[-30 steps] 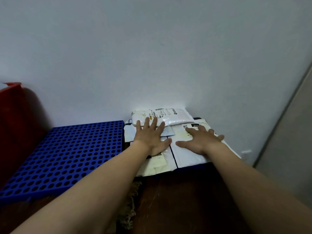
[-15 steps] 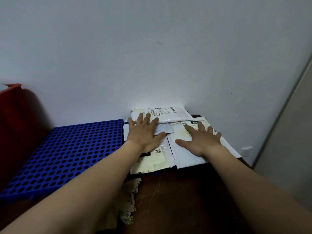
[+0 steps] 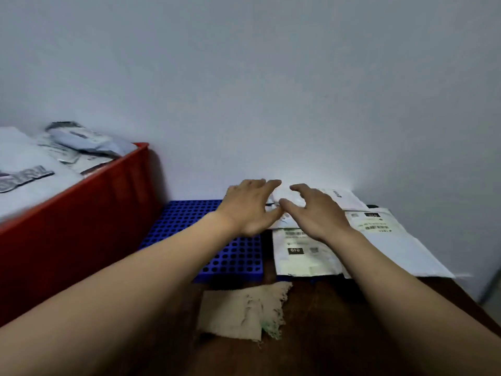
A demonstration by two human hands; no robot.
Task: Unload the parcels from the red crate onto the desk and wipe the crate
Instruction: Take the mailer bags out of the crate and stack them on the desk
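A red crate (image 3: 81,210) stands at the left with several white and grey parcels (image 3: 81,146) piled inside. Flat white parcels (image 3: 303,251) lie on the dark wooden desk (image 3: 339,329) at the right, against the wall. My left hand (image 3: 250,206) and my right hand (image 3: 315,211) hover side by side above the far end of those parcels, fingers loosely spread, holding nothing. A padded white parcel (image 3: 344,196) lies at the back, partly hidden by my hands.
A blue perforated plastic panel (image 3: 238,256) lies flat between the crate and the parcels. A beige frayed cloth (image 3: 244,312) lies on the desk in front of it. The wall runs close behind, and the desk edge drops off at the right.
Both hands have lifted off the flat parcels and moved close together. The view has swung left, so the crate and its parcels now show.
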